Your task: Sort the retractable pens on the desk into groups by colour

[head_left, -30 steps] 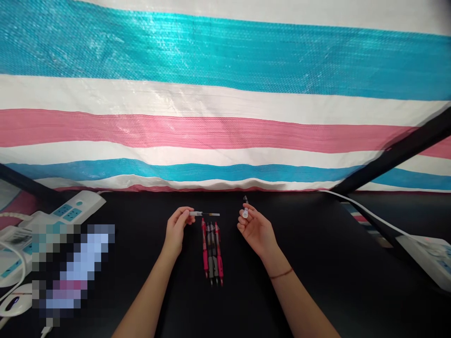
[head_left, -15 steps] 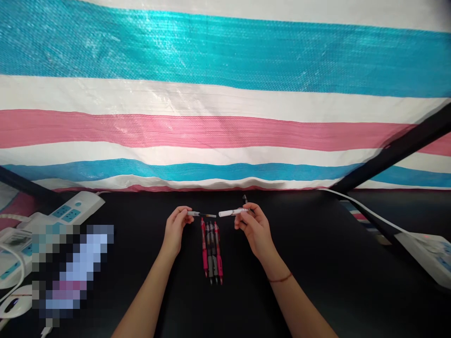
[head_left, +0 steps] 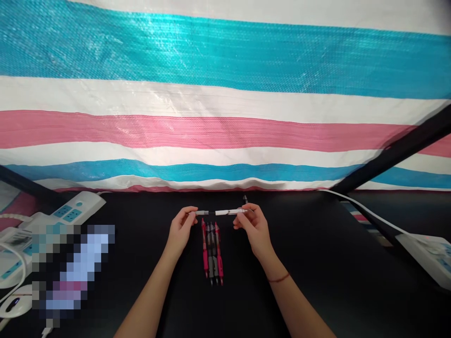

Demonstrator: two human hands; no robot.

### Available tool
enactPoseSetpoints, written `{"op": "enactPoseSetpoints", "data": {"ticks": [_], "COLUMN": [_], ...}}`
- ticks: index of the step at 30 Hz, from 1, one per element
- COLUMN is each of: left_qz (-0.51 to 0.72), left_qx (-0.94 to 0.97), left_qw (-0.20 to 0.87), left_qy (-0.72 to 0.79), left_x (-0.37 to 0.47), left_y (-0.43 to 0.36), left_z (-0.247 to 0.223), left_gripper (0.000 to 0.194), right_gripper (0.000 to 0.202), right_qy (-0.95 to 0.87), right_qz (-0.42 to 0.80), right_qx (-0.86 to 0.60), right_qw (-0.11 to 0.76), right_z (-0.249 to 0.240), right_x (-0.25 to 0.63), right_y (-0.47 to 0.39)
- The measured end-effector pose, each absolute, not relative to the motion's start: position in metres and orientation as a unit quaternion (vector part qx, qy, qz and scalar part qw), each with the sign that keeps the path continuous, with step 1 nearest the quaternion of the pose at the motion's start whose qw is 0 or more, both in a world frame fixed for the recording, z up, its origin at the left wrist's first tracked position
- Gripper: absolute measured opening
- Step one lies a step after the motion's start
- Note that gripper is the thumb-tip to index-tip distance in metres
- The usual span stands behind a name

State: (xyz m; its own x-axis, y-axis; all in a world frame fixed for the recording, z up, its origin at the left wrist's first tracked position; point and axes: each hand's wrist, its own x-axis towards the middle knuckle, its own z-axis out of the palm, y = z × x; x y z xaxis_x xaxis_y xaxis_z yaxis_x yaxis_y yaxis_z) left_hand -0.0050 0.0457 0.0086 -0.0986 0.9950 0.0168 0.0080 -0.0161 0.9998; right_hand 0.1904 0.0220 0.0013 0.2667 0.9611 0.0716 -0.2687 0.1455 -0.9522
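Observation:
My left hand [head_left: 181, 227] pinches the grey, see-through front part of a pen [head_left: 202, 212] between thumb and fingers. Facing it, my right hand [head_left: 255, 230] grips a white pen barrel [head_left: 225, 212] with a clip. The two parts lie almost in one line, level above the table, with a short dark stretch between them. Most of the thin refill is hidden, seemingly inside the white barrel. Just below, several pens [head_left: 212, 253] lie side by side, pink ones outside and grey ones in the middle. Behind my right fingers a dark pen tip [head_left: 245, 199] shows; the rest is hidden.
On the left of the black table [head_left: 303, 291] are a white power strip [head_left: 86, 204], cables and a blurred-out bright object [head_left: 81, 267]. Another power strip [head_left: 426, 253] with a white cable lies at right. A striped sheet [head_left: 225, 131] hangs behind, with dark bars at both sides.
My left hand has moved right, toward the white barrel. The refill that stuck out bare between the two parts is now mostly out of sight. The barrel has levelled; the row of pens stays put.

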Motion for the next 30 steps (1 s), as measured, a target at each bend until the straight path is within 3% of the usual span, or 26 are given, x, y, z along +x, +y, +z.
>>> {"op": "enactPoseSetpoints", "data": {"ticks": [8,22,30], "left_qz": [0.527,0.489,0.473], "left_qx": [0.492,0.540,0.555], "left_qw": [0.470,0.451,0.457], "left_qy": [0.509,0.516,0.509], "left_x": [0.000,-0.004,-0.004], "left_y": [0.044,0.044,0.044], "left_z": [0.010,0.005,0.000], "left_gripper": [0.041,0.028,0.024], "right_gripper": [0.023,0.036,0.031], "right_qy": [-0.409,-0.447,-0.409], "right_qz": [0.466,0.484,0.479], "right_qx": [-0.450,-0.490,-0.490], "right_qw": [0.643,0.571,0.602], "right_z": [0.002,0.002,0.003], "right_x": [0.186,0.201,0.199], "right_y": [0.022,0.029,0.026]}}
